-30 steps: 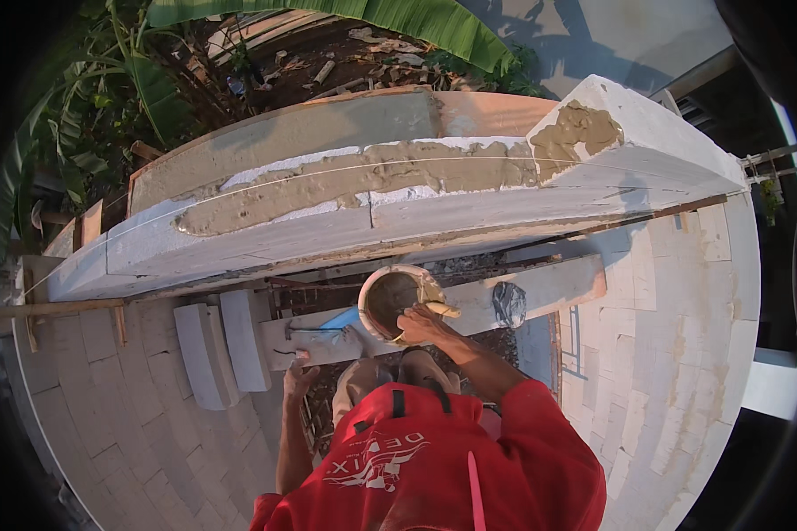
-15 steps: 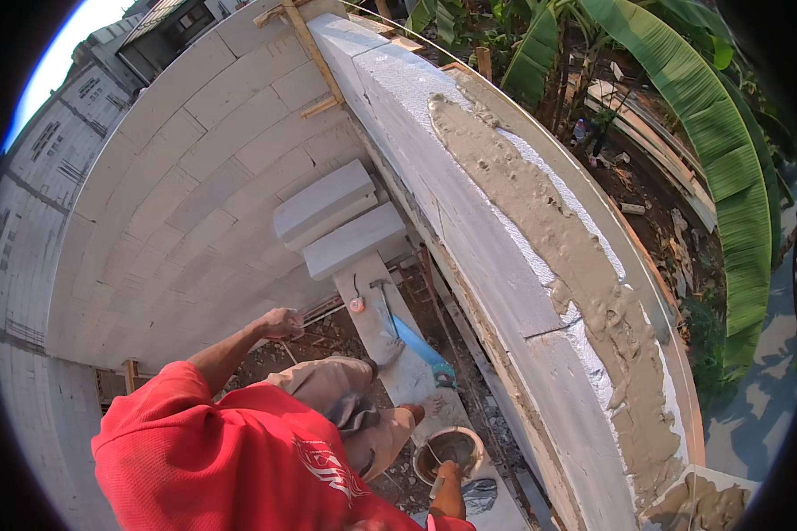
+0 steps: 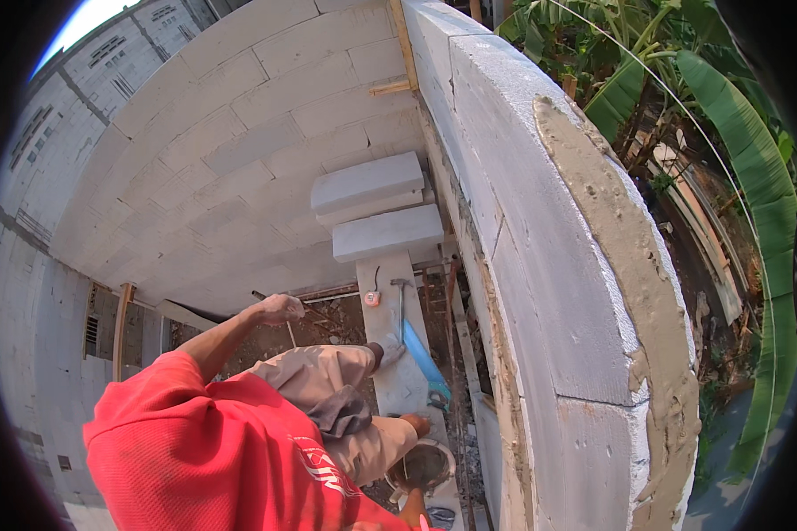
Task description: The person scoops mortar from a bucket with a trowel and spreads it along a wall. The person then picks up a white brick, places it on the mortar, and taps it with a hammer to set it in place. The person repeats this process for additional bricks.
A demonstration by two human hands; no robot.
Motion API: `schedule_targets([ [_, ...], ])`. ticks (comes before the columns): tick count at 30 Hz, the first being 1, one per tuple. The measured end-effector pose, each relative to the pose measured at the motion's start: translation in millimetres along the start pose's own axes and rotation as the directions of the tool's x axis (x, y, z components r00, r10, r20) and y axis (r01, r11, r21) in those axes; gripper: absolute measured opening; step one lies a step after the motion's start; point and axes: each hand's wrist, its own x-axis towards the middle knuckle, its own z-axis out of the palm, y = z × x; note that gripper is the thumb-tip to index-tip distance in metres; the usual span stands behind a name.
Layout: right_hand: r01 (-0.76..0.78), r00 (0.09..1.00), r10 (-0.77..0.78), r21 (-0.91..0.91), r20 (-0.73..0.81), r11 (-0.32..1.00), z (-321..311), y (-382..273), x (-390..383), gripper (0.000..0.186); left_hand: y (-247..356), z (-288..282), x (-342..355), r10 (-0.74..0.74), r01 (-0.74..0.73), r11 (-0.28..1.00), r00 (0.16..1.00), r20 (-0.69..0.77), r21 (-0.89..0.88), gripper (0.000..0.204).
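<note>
My left hand [image 3: 281, 310] is held out over the dirt ground, its fingers curled in; nothing shows in it. Down at the bucket [image 3: 452, 466] of grey mix, my right hand [image 3: 412, 503] reaches to the near rim, fingers curled and partly hidden; whatever they grip does not show clearly. To my right runs a light block wall [image 3: 540, 265], with a thick, lumpy bed of wet mortar [image 3: 633, 230] along its top. My feet are on a pale plank beside the bucket.
A handsaw with a blue blade [image 3: 422, 356], a hammer [image 3: 401, 310] and a tape measure [image 3: 372, 299] lie on the plank [image 3: 385, 265]. Two pale blocks [image 3: 388, 233] sit at its far end. A string [image 3: 682, 106] and banana leaves [image 3: 726, 168] are beyond the wall.
My view has turned, so the wall and its mortar appear further right. The right hand still stays at the bucket, now lower in view. My left hand remains held out.
</note>
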Motion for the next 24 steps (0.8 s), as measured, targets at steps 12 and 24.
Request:
schedule_targets([
  [12, 0.108, 0.994, -0.107, -0.053, 0.034, 0.993, -38, -22, -23, 0.07, -76, -6, 26, -0.051, 0.029, 0.963, 0.996, -0.074, -0.266, 0.03],
  [24, 0.39, 0.882, -0.306, 0.191, -0.358, 0.901, -154, -85, -62, 0.039, -175, 69, -56, -0.263, 0.208, 0.796, 0.965, -0.016, -0.569, 0.025],
])
